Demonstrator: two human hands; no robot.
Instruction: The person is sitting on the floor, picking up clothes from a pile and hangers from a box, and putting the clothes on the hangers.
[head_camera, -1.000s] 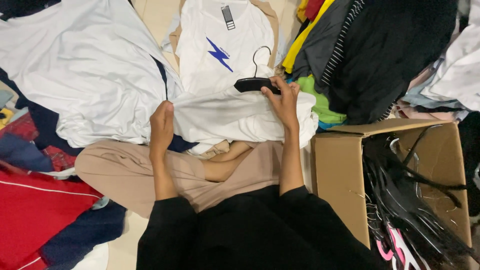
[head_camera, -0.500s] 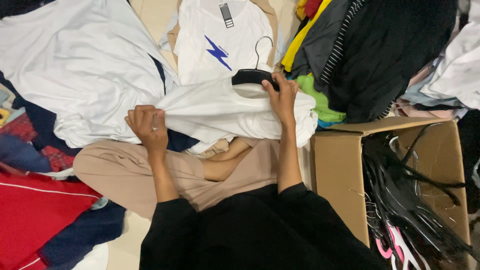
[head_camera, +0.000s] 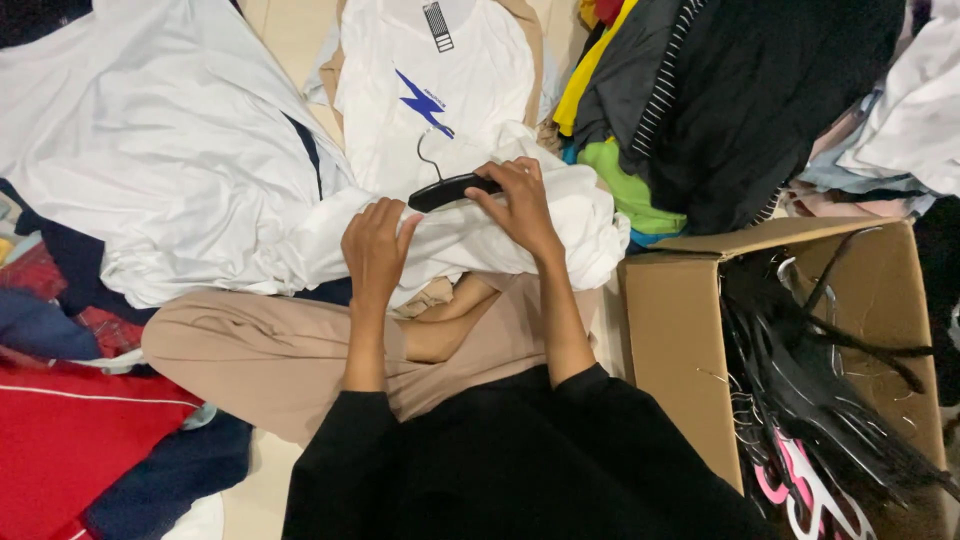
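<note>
Both hands work one white shirt (head_camera: 500, 235): right hand (head_camera: 515, 205) pinches the black hanger (head_camera: 450, 190), left hand (head_camera: 375, 250) lies just beside, fingers loosely spread, pressing the fabric.

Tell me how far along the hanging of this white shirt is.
Done: nothing on a hanger shows. In hand: the right hand grips a black plastic hanger with a wire hook lying on the crumpled white cotton shirt, while the left hand presses the fabric beside it. Left: the hanger is not inside the shirt yet; loose garments lie around, and a brown cardboard box holds more black hangers.
</note>
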